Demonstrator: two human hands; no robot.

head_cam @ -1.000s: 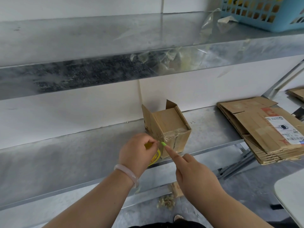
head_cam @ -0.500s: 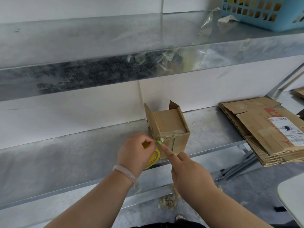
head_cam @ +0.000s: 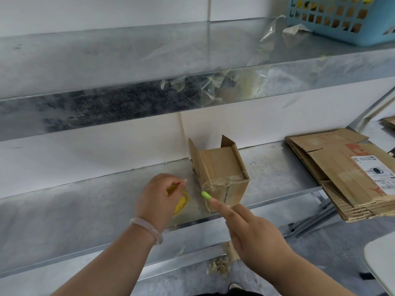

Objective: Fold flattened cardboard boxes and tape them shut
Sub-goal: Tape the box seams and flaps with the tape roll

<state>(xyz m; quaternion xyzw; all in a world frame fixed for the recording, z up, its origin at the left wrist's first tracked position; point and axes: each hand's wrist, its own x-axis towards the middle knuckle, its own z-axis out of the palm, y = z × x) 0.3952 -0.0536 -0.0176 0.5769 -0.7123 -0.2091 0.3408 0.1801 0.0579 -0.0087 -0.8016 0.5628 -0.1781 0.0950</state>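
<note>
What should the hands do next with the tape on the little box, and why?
Probably press the right hand's finger along the tape on the small box to smooth it down. That finger touches the box's taped near corner, while the left hand holds the yellow tape roll apart from the box.

Bright, even, diffuse light; its source is not visible. Soft glare on the shelf (head_cam: pixel 89 201) left of the fingers (head_cam: pixel 215 202). Shadows faint. Straight edges bow toward the frame borders. Slight softness throughout; hands mildly blurred.
</note>
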